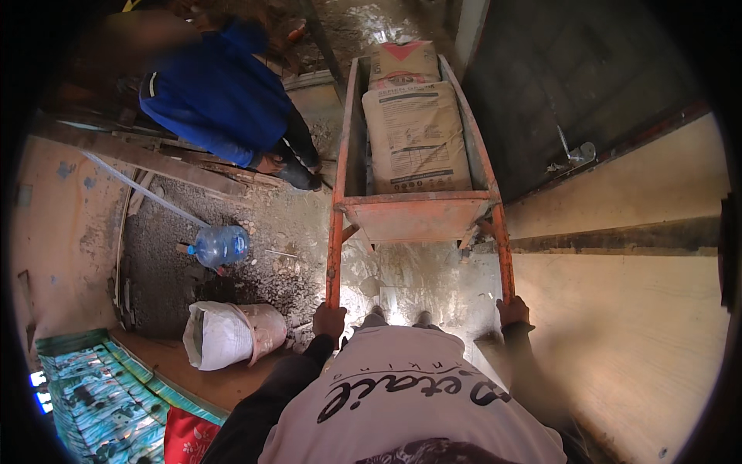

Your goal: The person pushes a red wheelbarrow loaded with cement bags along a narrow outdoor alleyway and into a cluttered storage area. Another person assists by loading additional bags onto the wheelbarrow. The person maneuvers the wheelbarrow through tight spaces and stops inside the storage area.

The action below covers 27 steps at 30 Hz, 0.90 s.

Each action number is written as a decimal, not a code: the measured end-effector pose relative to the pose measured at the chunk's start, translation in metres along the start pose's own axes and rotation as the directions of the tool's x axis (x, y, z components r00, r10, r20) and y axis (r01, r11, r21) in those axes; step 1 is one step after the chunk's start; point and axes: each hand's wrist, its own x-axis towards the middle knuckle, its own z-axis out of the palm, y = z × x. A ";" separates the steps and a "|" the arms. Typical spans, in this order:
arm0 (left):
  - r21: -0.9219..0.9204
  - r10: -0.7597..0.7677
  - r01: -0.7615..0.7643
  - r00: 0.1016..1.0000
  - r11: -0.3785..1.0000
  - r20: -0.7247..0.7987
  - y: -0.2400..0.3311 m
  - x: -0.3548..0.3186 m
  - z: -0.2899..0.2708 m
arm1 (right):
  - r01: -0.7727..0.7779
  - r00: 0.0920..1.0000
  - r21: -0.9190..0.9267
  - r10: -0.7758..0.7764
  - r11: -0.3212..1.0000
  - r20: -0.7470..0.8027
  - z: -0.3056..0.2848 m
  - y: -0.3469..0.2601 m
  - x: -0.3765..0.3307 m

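An orange wheelbarrow [417, 210] stands straight in front of me, its tray pointing away. Two brown paper cement sacks lie in it: the nearer sack [417, 139] rests on the tray floor, and the farther sack [403, 62] is behind it toward the front end. My left hand [329, 319] is wrapped round the end of the left handle [334, 263]. Round the right handle [505, 267] my right hand [513, 311] is closed in the same way. The wheel is hidden beneath the tray.
A person in blue [220, 93] bends beside the wheelbarrow at left. A plastic water jug [222, 246] lies on gravel; nearer are a white sack [219, 336] and a bucket [267, 331]. A pale wall [618, 309] and dark door [572, 85] line the right.
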 end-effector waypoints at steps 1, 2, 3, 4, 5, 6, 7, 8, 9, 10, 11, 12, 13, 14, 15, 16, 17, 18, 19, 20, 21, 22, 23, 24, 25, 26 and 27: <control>-0.009 -0.008 0.008 1.000 1.000 0.016 0.008 0.001 -0.011 | -0.006 1.000 0.003 0.006 1.000 0.013 -0.006 -0.005 -0.002; 0.049 -0.007 0.004 0.998 0.999 0.063 -0.001 0.009 -0.010 | -0.016 1.000 -0.006 0.016 1.000 0.026 -0.011 -0.009 -0.007; 0.028 -0.035 0.034 0.998 0.999 0.048 0.027 0.002 -0.032 | -0.022 1.000 -0.006 0.022 1.000 0.020 -0.015 -0.015 -0.001; 0.039 -0.014 0.013 0.999 0.999 0.038 0.031 0.000 -0.037 | -0.046 0.998 -0.052 0.048 0.998 0.048 -0.018 -0.013 -0.004; 0.063 0.009 -0.011 1.000 0.998 0.027 0.029 -0.006 -0.044 | -0.017 0.999 -0.032 0.019 0.999 0.046 -0.025 -0.017 -0.009; 0.074 -0.026 0.023 0.999 0.997 0.038 0.035 -0.013 -0.051 | -0.036 0.997 -0.022 0.038 0.999 0.066 -0.034 -0.024 -0.014; 0.078 -0.054 0.050 0.997 0.996 0.055 0.042 -0.016 -0.054 | -0.056 0.995 -0.012 0.056 0.998 0.087 -0.043 -0.029 -0.017; 0.102 -0.092 0.083 0.992 0.991 0.087 0.042 -0.023 -0.060 | -0.084 0.990 -0.022 0.086 0.996 0.113 -0.041 -0.024 -0.027; 0.104 -0.107 0.097 0.990 0.990 0.097 0.049 -0.020 -0.064 | -0.095 0.989 -0.013 0.096 0.995 0.111 -0.038 -0.026 -0.021; 0.130 -0.047 0.042 0.998 0.991 0.036 0.029 -0.012 -0.043 | -0.109 0.987 -0.024 0.111 0.994 0.118 -0.037 -0.023 -0.017; 0.113 -0.093 0.086 0.994 0.990 0.062 0.036 -0.012 -0.038 | -0.105 0.987 -0.028 0.107 0.994 0.121 -0.038 -0.018 -0.010; 0.117 -0.139 0.128 0.987 0.985 0.087 0.037 -0.013 -0.041 | -0.109 0.984 -0.021 0.111 0.994 0.139 -0.030 -0.015 -0.011; 0.121 -0.184 0.170 0.977 0.978 0.110 0.038 -0.015 -0.043 | -0.113 0.981 -0.014 0.114 0.993 0.156 -0.024 -0.009 -0.015; 0.185 -0.237 0.209 0.960 0.960 0.149 0.054 -0.018 -0.054 | -0.109 0.980 -0.037 0.114 0.993 0.166 -0.018 -0.007 -0.010; 0.205 -0.203 0.173 0.970 0.963 0.135 0.047 -0.018 -0.049 | -0.112 0.976 -0.064 0.122 0.992 0.179 -0.011 0.002 -0.012; 0.226 -0.168 0.138 0.978 0.964 0.122 0.029 -0.017 -0.036 | -0.094 0.978 -0.062 0.104 0.994 0.179 -0.006 0.009 -0.006; 0.253 -0.134 0.100 0.984 0.962 0.121 0.025 -0.017 -0.031 | -0.102 0.977 -0.068 0.112 0.993 0.182 -0.004 0.012 -0.006; 0.212 -0.137 0.106 0.981 0.972 0.136 0.022 -0.008 -0.025 | -0.109 0.975 -0.075 0.122 0.991 0.185 -0.001 0.017 -0.009; 0.199 -0.134 0.110 0.985 0.974 0.112 0.015 -0.010 -0.019 | -0.118 0.973 -0.082 0.131 0.990 0.188 0.001 0.022 -0.012; 0.176 -0.161 0.142 0.982 0.974 0.097 0.029 -0.013 -0.026 | -0.108 0.975 -0.076 0.121 0.991 0.186 0.005 0.019 -0.006; 0.153 -0.189 0.175 0.978 0.973 0.084 0.034 -0.014 -0.026 | -0.099 0.977 -0.071 0.110 0.993 0.185 0.009 0.017 0.000; 0.162 -0.173 0.157 0.981 0.974 0.091 0.028 -0.012 -0.021 | -0.090 0.978 -0.067 0.101 0.994 0.185 0.012 0.015 0.007; 0.171 -0.153 0.134 0.983 0.976 0.103 0.023 -0.010 -0.019 | -0.086 0.979 -0.071 0.098 0.994 0.177 0.014 0.015 0.010; 0.181 -0.133 0.111 0.984 0.977 0.115 0.018 -0.009 -0.016 | -0.084 0.981 -0.075 0.095 0.994 0.169 0.016 0.015 0.013; 0.171 -0.134 0.116 0.986 0.978 0.100 0.016 -0.006 -0.012 | -0.082 0.982 -0.078 0.094 0.994 0.163 0.018 0.015 0.016; 0.163 -0.136 0.119 0.985 0.979 0.102 0.024 -0.005 -0.012 | -0.058 0.986 -0.084 0.070 0.995 0.148 0.025 0.024 0.022; 0.153 -0.139 0.123 0.986 0.980 0.093 0.029 -0.004 -0.013 | -0.052 0.988 -0.102 0.066 0.993 0.137 0.011 0.010 0.018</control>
